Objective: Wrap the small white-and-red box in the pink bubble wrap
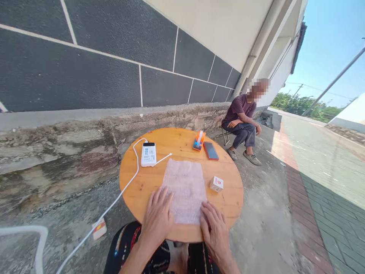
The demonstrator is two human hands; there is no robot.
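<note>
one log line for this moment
left hand flat on sheet, near corner | right hand flat at other near corner | sheet spread on table | box right of sheet

Tabletop (228, 198): round, pale varnished wood. Lying on it:

- orange tape dispenser (199, 140), far side
- flat dark slab (211, 151) just beside it (blurred, make unclear)
- white power bank (148, 154), left, its white cable (137, 161) trailing over the rim
- small white-and-red box (216, 183), right
- translucent pinkish sheet (185, 186), centre, with left hand (157, 215) and right hand (213, 226) flat on its near corners
</note>
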